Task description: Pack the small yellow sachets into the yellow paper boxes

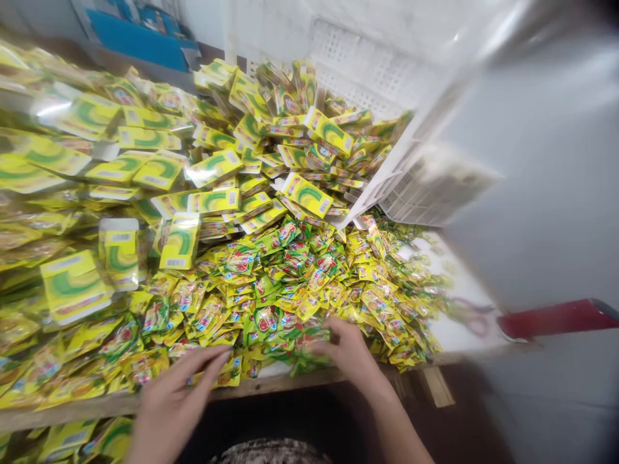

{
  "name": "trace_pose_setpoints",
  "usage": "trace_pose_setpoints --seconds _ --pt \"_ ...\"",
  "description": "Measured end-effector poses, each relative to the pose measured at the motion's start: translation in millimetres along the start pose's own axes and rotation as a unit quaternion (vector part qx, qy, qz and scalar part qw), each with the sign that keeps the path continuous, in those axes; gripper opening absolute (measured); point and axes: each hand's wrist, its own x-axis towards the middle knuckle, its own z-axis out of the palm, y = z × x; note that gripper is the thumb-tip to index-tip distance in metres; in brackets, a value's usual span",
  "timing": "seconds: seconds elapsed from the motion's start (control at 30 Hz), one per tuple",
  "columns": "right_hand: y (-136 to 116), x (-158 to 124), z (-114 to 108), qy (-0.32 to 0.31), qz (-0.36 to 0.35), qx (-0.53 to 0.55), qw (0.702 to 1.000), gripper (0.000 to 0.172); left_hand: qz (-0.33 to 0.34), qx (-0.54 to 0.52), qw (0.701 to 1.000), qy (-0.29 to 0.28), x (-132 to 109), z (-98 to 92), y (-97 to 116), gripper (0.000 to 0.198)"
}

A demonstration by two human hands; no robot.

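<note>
A heap of small yellow and green sachets (290, 283) covers the near part of the table. Behind it lies a pile of yellow flat boxes with green arcs (213, 167). My left hand (178, 393) lies at the table's front edge with its fingers stretched flat over the sachets. My right hand (345, 351) is closed round a small stack of sachets (309, 345) at the front edge. Both hands are blurred by motion.
A white plastic crate (416, 180) lies tipped on its side at the back right, boxes spilling from it. Pink-handled scissors (476, 316) rest on the white tabletop (454, 270) at right. A red object (556, 317) sticks out beyond them. More boxes (68, 441) sit below the wooden table edge.
</note>
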Motion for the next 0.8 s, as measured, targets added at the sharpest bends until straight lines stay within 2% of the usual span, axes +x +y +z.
trace_pose_setpoints --seconds 0.13,0.23,0.33,0.47,0.53,0.63,0.67,0.7,0.8 --pt "9 -3 -4 0.032 -0.001 0.025 0.999 0.010 0.002 -0.043 0.989 -0.142 18 64.1 32 0.014" --pt "12 -9 -4 0.045 -0.017 0.016 0.999 0.009 -0.033 -0.050 0.980 -0.187 25 90.4 40 0.016" --pt "14 -10 -8 0.039 -0.018 0.023 0.999 0.011 -0.044 -0.045 0.981 -0.186 24 97.6 32 0.018" --pt "11 8 -26 0.049 0.011 0.115 0.992 0.022 -0.071 -0.066 0.977 -0.190 22 95.0 24 0.018" --pt "5 26 -32 0.031 0.020 0.155 0.987 0.024 -0.144 -0.128 0.963 -0.189 26 95.6 30 0.022" --pt "-7 55 -27 -0.007 0.008 0.158 0.987 0.020 -0.313 -0.247 0.901 -0.170 39 102.9 51 0.033" --pt "-11 63 -23 -0.015 0.002 0.154 0.988 0.019 -0.349 -0.272 0.882 -0.163 43 106.4 58 0.035" --pt "-14 69 -18 -0.018 -0.004 0.153 0.988 0.018 -0.370 -0.286 0.870 -0.155 47 110.0 64 0.034" --pt "-19 72 -13 -0.022 -0.017 0.160 0.987 0.020 -0.379 -0.297 0.867 -0.128 53 117.8 73 0.031"
